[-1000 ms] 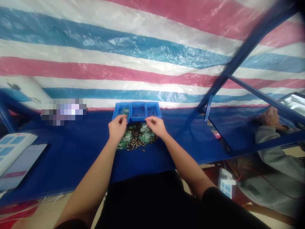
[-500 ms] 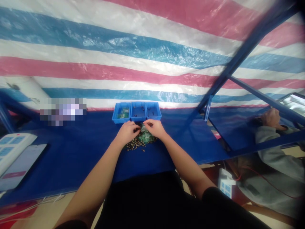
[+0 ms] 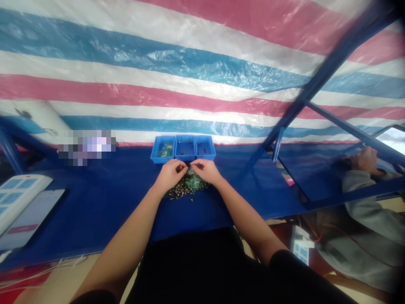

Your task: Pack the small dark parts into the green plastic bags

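Observation:
My left hand (image 3: 171, 173) and my right hand (image 3: 206, 171) are close together with a narrow gap between them. Each has thumb and forefinger pinched; whatever is in the fingertips is too small to make out. Below my left hand is a heap of small brass-coloured pieces, like screws or pins (image 3: 179, 191). Shiny green pieces, perhaps in clear plastic (image 3: 194, 183), lie beside the heap under my right hand. Just beyond my fingers stand three joined blue bins (image 3: 158, 160). Green pieces fill part of the left bin; a few small dark pieces lie in the other two.
A white power strip (image 3: 27, 190) and a phone (image 3: 31, 217) lie at the left on the blue table (image 3: 104, 198). A blue metal frame (image 3: 295, 105) rises at the right. Beyond it is another person's grey sleeve (image 3: 357, 185). A striped sheet (image 3: 190, 93) hangs behind.
The fingers of my left hand have drawn together into a closer pinch above the heap. My right hand stays nearly in place. The whole view has shifted slightly.

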Available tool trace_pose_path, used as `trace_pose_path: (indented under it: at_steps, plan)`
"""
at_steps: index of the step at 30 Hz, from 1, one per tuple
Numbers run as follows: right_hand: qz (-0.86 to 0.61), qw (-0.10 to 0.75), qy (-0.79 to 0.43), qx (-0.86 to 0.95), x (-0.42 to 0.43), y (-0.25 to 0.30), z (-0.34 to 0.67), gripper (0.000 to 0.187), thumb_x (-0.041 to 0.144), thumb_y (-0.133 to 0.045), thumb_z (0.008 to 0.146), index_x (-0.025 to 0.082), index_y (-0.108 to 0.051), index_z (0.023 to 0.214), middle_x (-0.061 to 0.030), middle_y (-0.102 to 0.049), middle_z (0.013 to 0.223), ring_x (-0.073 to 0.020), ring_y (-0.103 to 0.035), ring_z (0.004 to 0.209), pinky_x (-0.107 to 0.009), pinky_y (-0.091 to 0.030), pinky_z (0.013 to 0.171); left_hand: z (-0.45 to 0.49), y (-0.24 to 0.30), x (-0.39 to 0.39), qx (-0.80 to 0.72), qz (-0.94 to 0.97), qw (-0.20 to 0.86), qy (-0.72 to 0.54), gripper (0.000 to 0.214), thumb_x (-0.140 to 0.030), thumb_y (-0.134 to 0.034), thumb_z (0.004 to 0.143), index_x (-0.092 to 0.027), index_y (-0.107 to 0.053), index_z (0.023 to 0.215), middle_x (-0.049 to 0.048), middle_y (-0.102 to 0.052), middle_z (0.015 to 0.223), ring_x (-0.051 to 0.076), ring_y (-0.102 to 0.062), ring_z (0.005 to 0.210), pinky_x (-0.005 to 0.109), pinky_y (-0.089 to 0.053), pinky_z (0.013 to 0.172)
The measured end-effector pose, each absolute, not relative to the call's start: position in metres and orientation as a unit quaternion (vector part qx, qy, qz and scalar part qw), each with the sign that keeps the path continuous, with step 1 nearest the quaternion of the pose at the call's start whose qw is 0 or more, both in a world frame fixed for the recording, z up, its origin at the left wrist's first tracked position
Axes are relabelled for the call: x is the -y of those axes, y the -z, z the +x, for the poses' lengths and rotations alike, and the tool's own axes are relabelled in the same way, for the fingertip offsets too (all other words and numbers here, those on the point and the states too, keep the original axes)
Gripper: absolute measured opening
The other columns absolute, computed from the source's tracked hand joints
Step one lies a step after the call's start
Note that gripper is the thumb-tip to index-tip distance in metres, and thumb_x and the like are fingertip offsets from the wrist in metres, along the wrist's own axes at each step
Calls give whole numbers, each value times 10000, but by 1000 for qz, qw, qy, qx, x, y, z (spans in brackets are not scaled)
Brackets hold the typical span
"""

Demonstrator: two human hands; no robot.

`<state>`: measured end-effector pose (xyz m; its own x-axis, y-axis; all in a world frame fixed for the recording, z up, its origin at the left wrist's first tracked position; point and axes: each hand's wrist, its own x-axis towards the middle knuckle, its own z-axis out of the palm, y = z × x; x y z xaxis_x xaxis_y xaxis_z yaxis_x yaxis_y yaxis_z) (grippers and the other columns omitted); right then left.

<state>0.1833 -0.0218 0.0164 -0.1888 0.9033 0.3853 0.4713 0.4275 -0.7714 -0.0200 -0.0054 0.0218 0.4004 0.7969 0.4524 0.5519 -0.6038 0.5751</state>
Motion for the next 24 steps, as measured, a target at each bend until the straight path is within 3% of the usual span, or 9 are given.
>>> trace_pose_path:
  at_steps: [7,14,24]
  plan:
    - [-447,425,-263,742,23,-17,180,215,334,-593,856,217,-729,975,-42,-737,948,-159,-663,777,-272,-514,713,-13,-24,12,-426,734,284,-446,265,-453,-636,837,-197,-693,878,32,-708,819,150,-621,669,269,-499,628]
    - [-444,472,-266,714,23,-19,180,216,357,-617,852,216,-734,965,-41,-745,952,-160,-666,749,-276,-507,685,-12,-19,10,-432,736,277,-443,283,-471,-645,828,-204,-701,902,34,-720,833,157,-637,684,274,-512,643]
    - [-457,475,-265,704,21,-14,179,249,381,-628,847,215,-727,1004,-35,-746,892,-149,-679,727,-254,-500,639,-15,-25,12,-434,757,256,-416,273,-469,-605,860,-216,-705,890,20,-714,821,160,-636,700,267,-487,651]
